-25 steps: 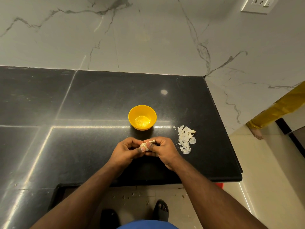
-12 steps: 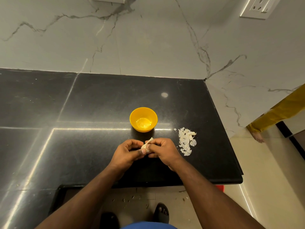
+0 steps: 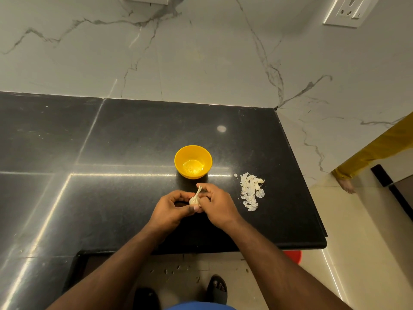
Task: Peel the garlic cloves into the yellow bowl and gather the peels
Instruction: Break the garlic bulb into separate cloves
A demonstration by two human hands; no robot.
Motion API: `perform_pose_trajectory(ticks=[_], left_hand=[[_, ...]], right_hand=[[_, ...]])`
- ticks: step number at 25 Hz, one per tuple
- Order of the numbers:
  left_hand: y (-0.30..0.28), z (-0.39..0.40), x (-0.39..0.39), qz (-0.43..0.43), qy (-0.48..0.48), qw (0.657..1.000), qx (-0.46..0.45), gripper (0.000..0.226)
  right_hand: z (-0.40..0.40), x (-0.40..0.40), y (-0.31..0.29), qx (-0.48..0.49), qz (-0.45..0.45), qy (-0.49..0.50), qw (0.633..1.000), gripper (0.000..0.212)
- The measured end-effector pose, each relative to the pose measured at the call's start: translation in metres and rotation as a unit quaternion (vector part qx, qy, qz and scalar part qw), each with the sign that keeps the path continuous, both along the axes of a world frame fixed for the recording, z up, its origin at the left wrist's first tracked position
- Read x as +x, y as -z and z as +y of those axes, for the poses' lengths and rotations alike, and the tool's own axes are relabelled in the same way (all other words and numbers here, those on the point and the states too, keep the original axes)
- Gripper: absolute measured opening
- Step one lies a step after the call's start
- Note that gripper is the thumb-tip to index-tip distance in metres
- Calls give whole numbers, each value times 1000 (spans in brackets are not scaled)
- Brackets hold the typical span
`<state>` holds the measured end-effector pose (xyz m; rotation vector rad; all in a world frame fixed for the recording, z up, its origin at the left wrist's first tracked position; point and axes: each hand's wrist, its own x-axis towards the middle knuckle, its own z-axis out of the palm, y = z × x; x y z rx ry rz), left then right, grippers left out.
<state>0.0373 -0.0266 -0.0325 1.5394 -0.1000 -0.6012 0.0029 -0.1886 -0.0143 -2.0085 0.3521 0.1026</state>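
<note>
**Q:** What's changed in the last second, and does it matter for the peeling?

**A:** A second ago the small off-white garlic bulb point(image 3: 194, 199) was held with its dry papery stalk lying sideways toward the right hand. Now it's been turned so the stalk stands up and away, toward the round yellow plastic bowl point(image 3: 193, 161). The view has also tipped up a bit, so more marble wall is seen. The bulb is being re-oriented rather than stripped, so probably a fresh spot on the skin is being looked for, or a clove is about to be broken off. That's a guess, though.

**Q:** How are the hands set?

**A:** The left hand point(image 3: 171, 209) is curled around the bulb from the left, thumb tip pressed at its base. The right hand point(image 3: 215, 203) is curled in too, its fingertips pinching the bulb's right side just by the stalk. Both are held just above the polished black stone counter point(image 3: 125, 135), right in front of the bowl.

**Q:** And the garlic itself?

**A:** Pale, rounded at the bottom, tapering into a thin twisted stalk. Skin is still on it where it can be seen. The bowl's contents can't be made out through the glare on its bottom. A loose heap of white papery peels point(image 3: 251, 192) is lying to the right of the bowl, well apart from the hands.
</note>
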Motion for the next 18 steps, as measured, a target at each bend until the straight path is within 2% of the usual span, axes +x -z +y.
perform_pose_trajectory(ticks=[3,5,9,13,18], left_hand=[[-2,0,1,15,-24,999,-21,28],[-4,0,-1,13,-27,999,-18,28],[-5,0,-2,21,-40,999,-11,29],[-10,0,-2,7,-20,999,-33,39],[-9,-1,-2,6,-23,999,-28,28]], right_hand=[[-1,-5,3,210,27,59,976,28],[-6,-7,3,243,21,54,968,25],[-4,-7,-1,237,19,90,967,24],[1,-12,3,235,11,77,969,28],[4,-12,-2,226,5,71,971,26]])
